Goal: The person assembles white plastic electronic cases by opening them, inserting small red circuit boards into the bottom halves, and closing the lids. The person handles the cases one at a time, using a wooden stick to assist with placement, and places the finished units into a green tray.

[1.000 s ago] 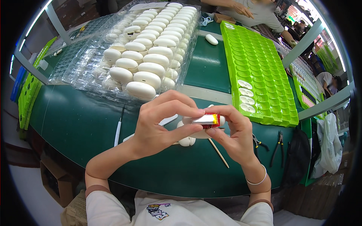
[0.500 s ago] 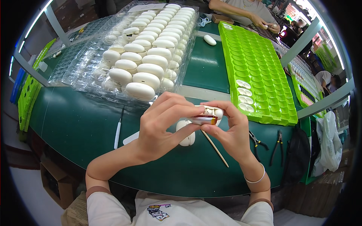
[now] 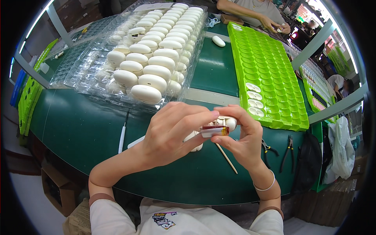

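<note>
Between my hands is a white, rounded earbud case part (image 3: pixel 231 123) with its inside showing. Along its near side sits a silver pouch battery (image 3: pixel 214 132) with amber tape at one end. My left hand (image 3: pixel 166 131) is closed on the battery and the case's left side, its forefinger pressing at the top. Curled round the right end of the case is my right hand (image 3: pixel 247 137), thumb below near the taped end. Under my left hand a white case (image 3: pixel 196 146) lies on the table, mostly hidden.
Clear plastic trays of white cases (image 3: pixel 146 94) stand at back left. A green tray (image 3: pixel 270 78) with several white pieces stands to the right. A wooden stick (image 3: pixel 227 159), pliers (image 3: pixel 268 149), cutters (image 3: pixel 288 152) and a white-handled tool (image 3: pixel 122 140) lie about. A co-worker's hands (image 3: pixel 274 25) work beyond.
Both hands have shifted slightly right and down with the case part and battery. The white case beneath is now more covered by my left hand.
</note>
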`<state>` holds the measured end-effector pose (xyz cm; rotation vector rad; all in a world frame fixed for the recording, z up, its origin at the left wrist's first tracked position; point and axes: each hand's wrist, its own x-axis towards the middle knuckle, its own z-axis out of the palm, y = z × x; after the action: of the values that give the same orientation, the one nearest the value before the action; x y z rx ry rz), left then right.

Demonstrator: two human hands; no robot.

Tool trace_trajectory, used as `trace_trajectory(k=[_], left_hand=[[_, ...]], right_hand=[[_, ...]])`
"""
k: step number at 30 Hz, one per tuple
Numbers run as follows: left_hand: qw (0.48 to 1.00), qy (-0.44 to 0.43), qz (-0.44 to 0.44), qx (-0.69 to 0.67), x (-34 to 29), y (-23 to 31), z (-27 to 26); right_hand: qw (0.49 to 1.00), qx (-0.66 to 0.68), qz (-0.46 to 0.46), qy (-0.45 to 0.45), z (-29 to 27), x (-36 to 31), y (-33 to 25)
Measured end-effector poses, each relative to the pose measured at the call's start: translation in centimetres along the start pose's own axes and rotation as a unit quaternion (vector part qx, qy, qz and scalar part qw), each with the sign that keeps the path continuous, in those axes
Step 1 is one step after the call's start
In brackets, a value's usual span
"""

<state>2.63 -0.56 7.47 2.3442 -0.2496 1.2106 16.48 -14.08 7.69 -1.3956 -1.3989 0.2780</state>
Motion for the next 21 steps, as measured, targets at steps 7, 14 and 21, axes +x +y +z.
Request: trace_trajectory(k=[7,14,21], left_hand=[[0.785,-0.007,-0.448,-0.429,0.7,0.5,-0.5],[0.880,0.044,-0.306,-0.361,0.1,-0.2,0.1],[0.986,0.003,0.142,0.086,0.3,0.4,-0.6]], right_hand=[[0.961,0.225,0.160,-0.014,0.2,0.3,-0.2],[0.929,0.314,0.195,0.011,0.5,0.6,-0.5],[0.907,0.367,0.197,-0.057,0.1,0.0,-1.5]])
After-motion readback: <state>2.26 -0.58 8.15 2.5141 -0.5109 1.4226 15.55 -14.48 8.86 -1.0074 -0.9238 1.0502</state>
